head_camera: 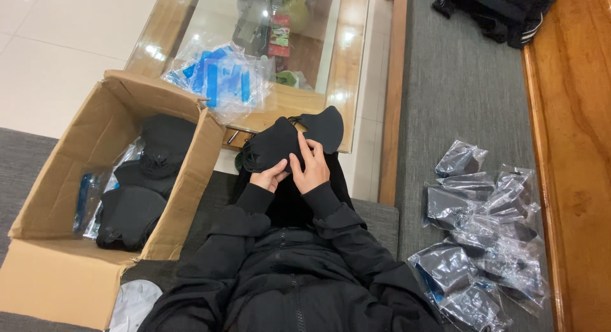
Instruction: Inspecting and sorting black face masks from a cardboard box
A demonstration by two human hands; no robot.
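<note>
We hold a stack of black face masks [280,144] above the lap: left hand [270,177] grips it from beneath, right hand [312,168] pinches the top mask, probably separating it. Bagged masks [480,236] lie on the sofa [445,84].
</note>
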